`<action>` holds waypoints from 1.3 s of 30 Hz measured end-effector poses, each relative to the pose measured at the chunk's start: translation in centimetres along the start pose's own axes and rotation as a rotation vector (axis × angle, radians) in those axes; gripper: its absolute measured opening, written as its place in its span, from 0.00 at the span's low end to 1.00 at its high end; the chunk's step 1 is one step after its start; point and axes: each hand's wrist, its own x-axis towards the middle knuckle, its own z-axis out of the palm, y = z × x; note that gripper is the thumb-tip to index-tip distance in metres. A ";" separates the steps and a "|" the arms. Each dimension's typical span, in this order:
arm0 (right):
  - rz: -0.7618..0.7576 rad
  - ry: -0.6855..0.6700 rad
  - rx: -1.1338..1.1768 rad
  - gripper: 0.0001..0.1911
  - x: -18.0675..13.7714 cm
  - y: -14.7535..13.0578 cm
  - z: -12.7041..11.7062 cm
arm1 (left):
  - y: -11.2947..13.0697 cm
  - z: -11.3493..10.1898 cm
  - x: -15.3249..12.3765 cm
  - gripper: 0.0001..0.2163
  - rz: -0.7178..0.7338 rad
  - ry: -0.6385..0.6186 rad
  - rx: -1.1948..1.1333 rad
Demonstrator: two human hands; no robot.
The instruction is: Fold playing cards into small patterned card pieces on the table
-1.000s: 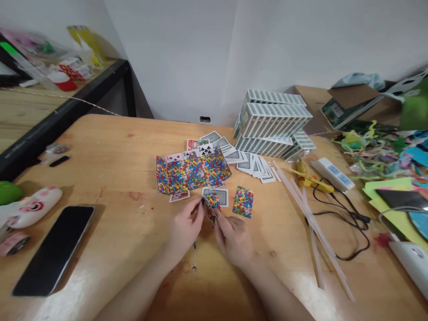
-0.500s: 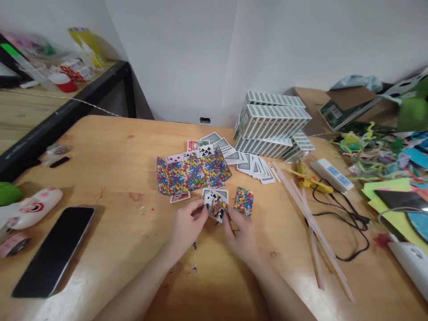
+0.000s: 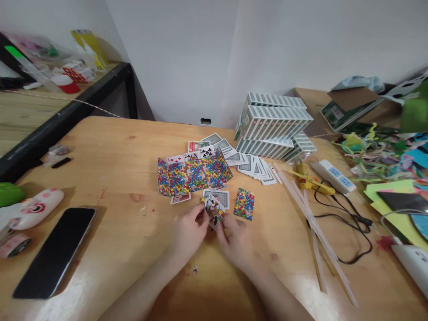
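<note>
My left hand (image 3: 189,232) and my right hand (image 3: 236,238) meet over the wooden table (image 3: 120,160). Both pinch one small playing card with colourful paper on it (image 3: 213,207), held tilted between the fingertips. Just behind it a green-backed card (image 3: 221,197) lies flat. To its right lies a card covered in colourful pattern (image 3: 244,203). Further back stands a low folded wall of pattern-covered cards (image 3: 193,173).
Loose cards (image 3: 249,162) fan out before a stack of boxed card decks (image 3: 274,125). Glue sticks (image 3: 312,223), a yellow glue gun (image 3: 310,179), a power strip (image 3: 332,175) and black cable lie right. A black phone (image 3: 55,249) and a pink-white toy (image 3: 31,207) lie left.
The card in my fingers has been turned: edge-on, then face showing, now tilted again. Both hands shifted slightly toward me and stay pinched on it.
</note>
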 end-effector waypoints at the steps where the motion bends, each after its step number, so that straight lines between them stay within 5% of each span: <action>1: 0.034 -0.008 0.037 0.09 0.0 0.0 0.1 | 0.0 -0.1 -0.1 0.08 0.024 0.019 0.063; 5: 0.152 -0.014 0.201 0.10 0.3 0.2 0.0 | 0.3 -0.5 0.1 0.09 0.071 0.027 0.066; 11: 0.220 -0.020 0.373 0.11 0.4 1.0 -0.2 | 0.6 -1.1 1.1 0.08 -0.056 -0.160 -0.245; 17: 0.147 0.002 0.263 0.10 0.4 1.0 -0.4 | -0.1 -0.8 0.9 0.05 -0.028 -0.201 -0.037; 23: 0.036 0.027 0.085 0.08 0.2 0.1 -0.6 | 0.3 -0.7 0.4 0.04 0.118 -0.080 0.107; 28: 0.103 0.050 0.146 0.08 0.3 0.5 -0.3 | 0.6 -0.8 0.5 0.04 0.210 -0.016 0.122; 39: 0.139 0.051 0.255 0.08 0.6 1.3 -0.7 | 0.4 -1.2 0.8 0.06 0.239 -0.145 0.136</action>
